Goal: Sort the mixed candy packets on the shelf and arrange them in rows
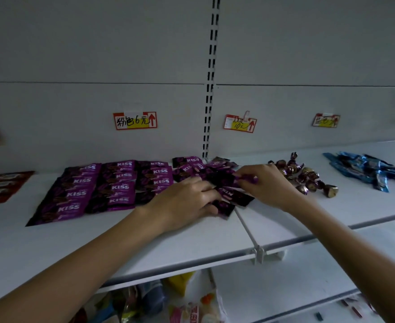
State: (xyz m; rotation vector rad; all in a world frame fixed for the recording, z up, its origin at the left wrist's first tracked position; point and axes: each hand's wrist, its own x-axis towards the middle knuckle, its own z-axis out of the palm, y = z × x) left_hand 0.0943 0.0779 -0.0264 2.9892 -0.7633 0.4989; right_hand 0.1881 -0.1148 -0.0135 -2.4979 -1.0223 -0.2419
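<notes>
Both grips sit in the loose purple packets (191,169) by the shelf (145,238) divider (245,227). I see left grip (187,201) fingers flat, pressing the pile. Right grip (268,183) pinches one packet (249,179). Sorted purple rows (93,187) lie left; brown candies (303,178) and blue packets (369,170) lie right.

Purple KISS packets (112,187) lie flat in three overlapping rows on the white shelf (145,241). Beside them a jumbled pile (191,167) lies under the left hand (184,201). The right hand (268,183) pinches one packet (247,178). Brown-gold candies (306,176) and blue packets (366,169) lie farther right, red packets (2,185) far left.
</notes>
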